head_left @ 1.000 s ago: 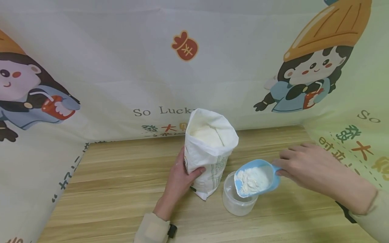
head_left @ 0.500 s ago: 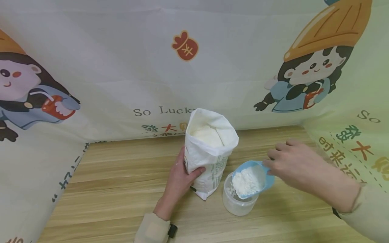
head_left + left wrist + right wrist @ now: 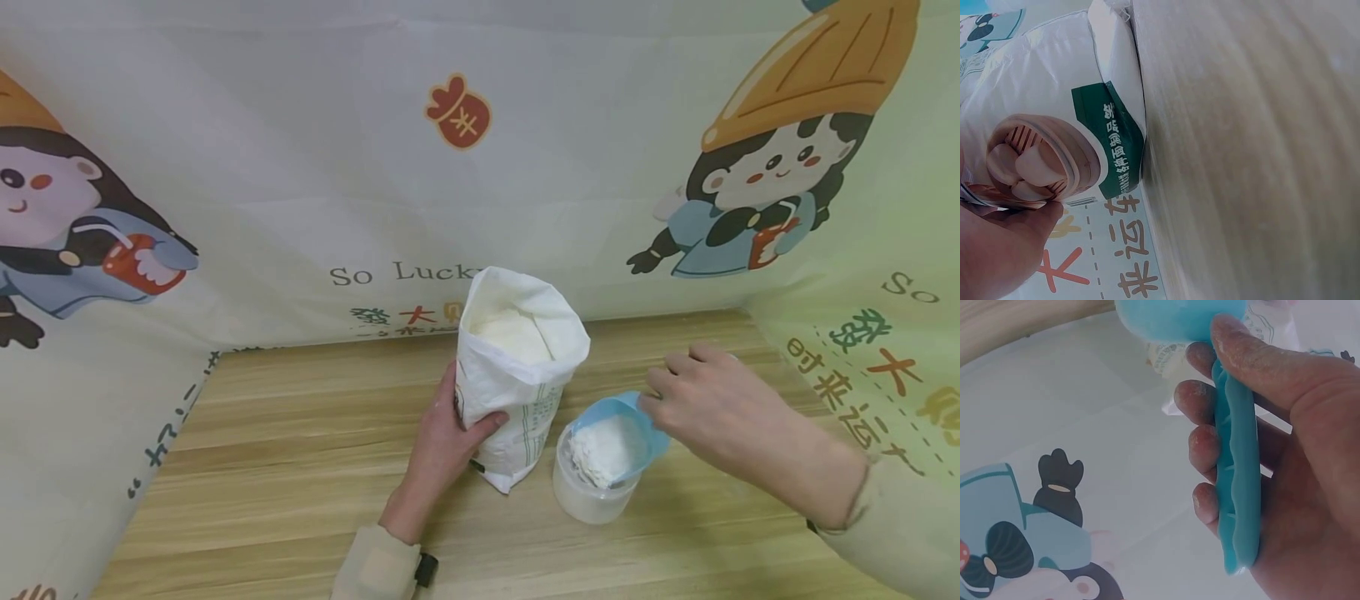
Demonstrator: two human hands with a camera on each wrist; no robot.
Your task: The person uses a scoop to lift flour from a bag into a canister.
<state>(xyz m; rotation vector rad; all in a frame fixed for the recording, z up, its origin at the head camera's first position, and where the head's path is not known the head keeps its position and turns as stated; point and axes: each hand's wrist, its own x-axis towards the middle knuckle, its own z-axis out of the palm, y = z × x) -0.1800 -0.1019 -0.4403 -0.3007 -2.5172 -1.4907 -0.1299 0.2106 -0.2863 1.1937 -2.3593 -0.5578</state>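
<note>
My left hand (image 3: 442,437) grips the side of a white flour bag (image 3: 517,400), which stands upright with its top open and flour showing inside. A picture of steamed buns in a basket and a green label mark the bag in the left wrist view. With my right hand (image 3: 708,408) I hold a blue scoop (image 3: 652,433); its ridged handle (image 3: 1238,475) lies across my curled fingers, the thumb near its neck. The scoop, tilted down to the left, has white flour (image 3: 606,448) in it. Right under its lip stands a clear round plastic container (image 3: 592,500), its mouth partly hidden by the scoop.
The wood-grain table (image 3: 285,467) runs up to a printed cloth (image 3: 300,167) that hangs behind and at both sides. The container stands close to the bag's right, in front of it. Flour dusts the fingertips (image 3: 1194,400) in the right wrist view.
My right hand has moved left with the scoop and tilted it further over the container. Some flour has slid toward the lip. The left hand and the bag have stayed put.
</note>
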